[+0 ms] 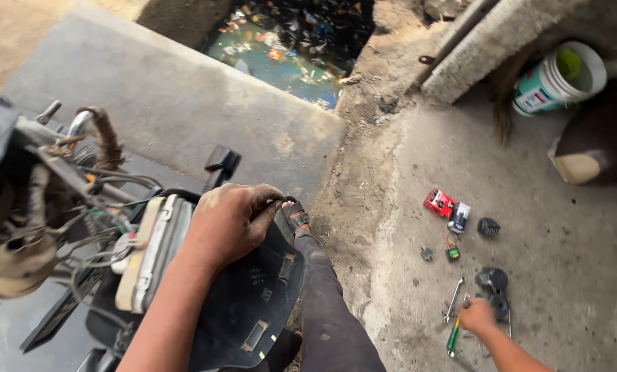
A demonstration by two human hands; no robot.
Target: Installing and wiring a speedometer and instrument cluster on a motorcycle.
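Head view shows the left hand (229, 222) clasped over the top edge of a black plastic motorcycle panel (253, 303), near left, beside the headlight unit (146, 251). The panel looks light, stiff and a little brittle, best held by its rim. The right hand (477, 315) closes on a green-handled screwdriver (453, 337) on the concrete floor (563, 241).

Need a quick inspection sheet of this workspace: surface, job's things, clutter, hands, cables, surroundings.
Surface: dusty concrete floor.
Job's things: black plastic panel against the headlight unit; green-handled screwdriver on the floor.
Clutter: spanner, red packet, small black parts.
Hands: left hand grips the panel's top edge; right hand down at the screwdriver, grip unclear.
Cables: exposed wire bundle beside the headlight.
Surroundings: littered drain water, white bucket on its side.
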